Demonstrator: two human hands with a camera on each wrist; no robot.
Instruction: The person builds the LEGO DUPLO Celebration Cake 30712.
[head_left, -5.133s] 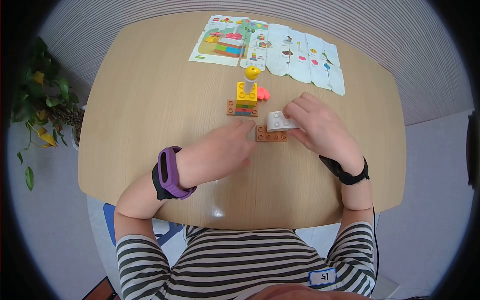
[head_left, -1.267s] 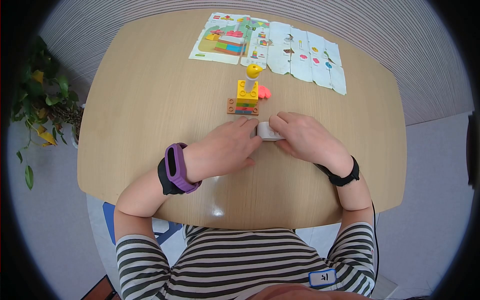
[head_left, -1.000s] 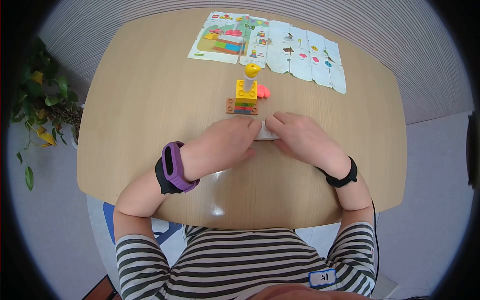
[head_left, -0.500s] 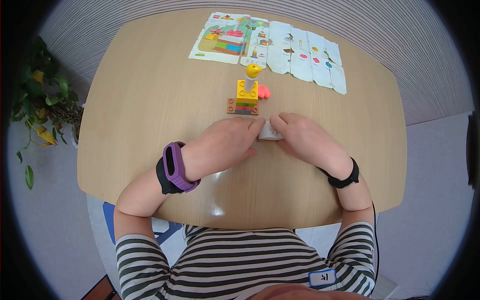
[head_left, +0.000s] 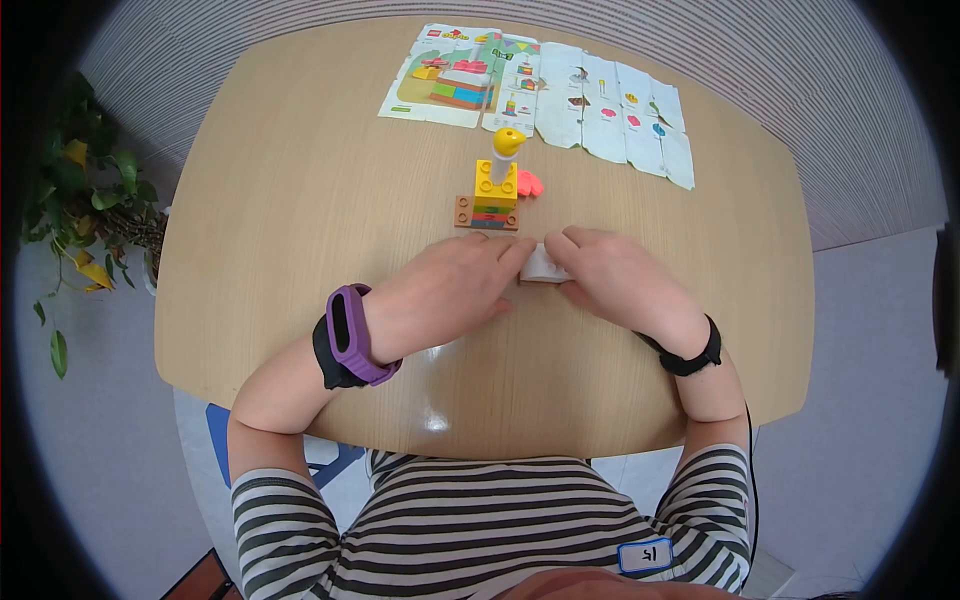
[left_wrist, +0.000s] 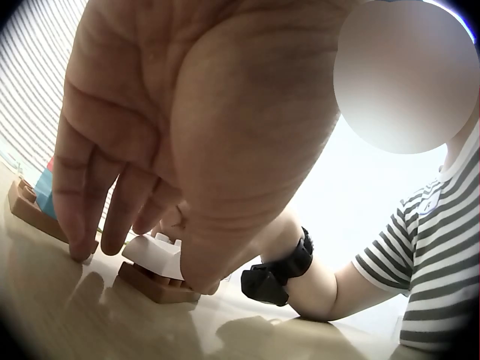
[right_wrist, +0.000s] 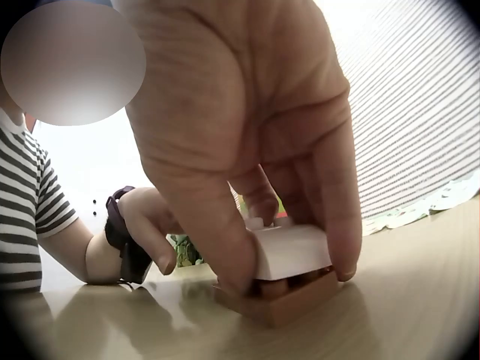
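Observation:
My right hand (head_left: 615, 280) pinches a white curved-top toy brick (right_wrist: 292, 251) between thumb and fingers. Under it lies a flat brown studded plate (right_wrist: 304, 300), with a narrow dark gap showing along the brick's lower edge in the right wrist view. My left hand (head_left: 445, 290) reaches in from the other side, its fingers extended and the index fingertip right at the white brick's left end. The right wrist view has the left thumb (right_wrist: 166, 259) apart from the brick. Both hands cover much of the brick and plate from above.
Just beyond the hands stands a stack with a yellow brick (head_left: 495, 185) and a yellow-tipped candle (head_left: 504, 155), on another brown plate (head_left: 463, 216). A pink piece (head_left: 531, 184) lies behind it. Creased printed instruction sheets (head_left: 560, 100) lie at the table's far side.
About five seconds ago the right hand held the white brick tilted above the brown plate; it is now down over it. The left fingertips have come to the brick's end. Lately only slight shifts show.

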